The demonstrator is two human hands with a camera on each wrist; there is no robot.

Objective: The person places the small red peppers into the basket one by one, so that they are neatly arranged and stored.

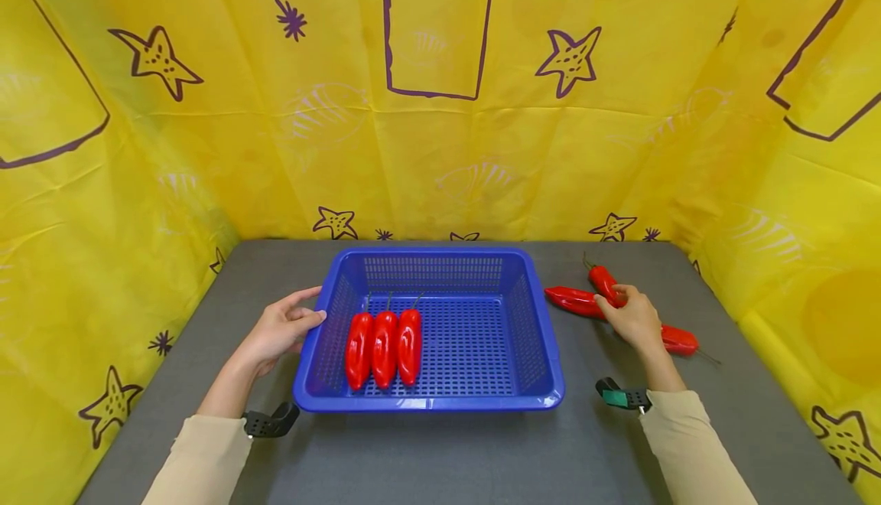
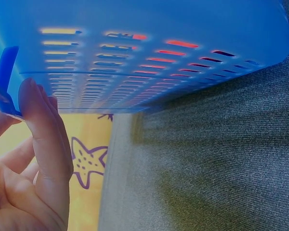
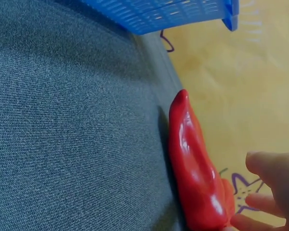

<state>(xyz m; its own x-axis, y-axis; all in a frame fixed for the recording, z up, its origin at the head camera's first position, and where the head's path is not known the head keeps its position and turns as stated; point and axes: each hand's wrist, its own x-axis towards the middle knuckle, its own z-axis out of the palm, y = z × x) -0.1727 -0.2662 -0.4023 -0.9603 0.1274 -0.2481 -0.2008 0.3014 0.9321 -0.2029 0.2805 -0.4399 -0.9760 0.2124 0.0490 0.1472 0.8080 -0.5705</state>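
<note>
My left hand (image 1: 284, 329) grips the left rim of a blue plastic basket (image 1: 428, 404), with the thumb laid over the edge. In the left wrist view, fingers (image 2: 41, 113) pinch the rim beside the slotted wall. Three glossy red chili peppers (image 1: 383, 350) lie side by side inside, stems pointing away. Over more red peppers at the right, my right hand (image 1: 635, 320) reaches down, its thumb and fingers spread above one pepper (image 1: 602, 281) whose stem points back. A second pepper (image 1: 571, 300) points left; the hand hides part of the pile. Another red end (image 1: 679, 340) shows right of the wrist.
Dark grey cloth (image 1: 440, 459) covers the table. Yellow printed curtains (image 1: 440, 145) close off the back and both sides. Black straps (image 1: 271, 421) sit at both wrists.
</note>
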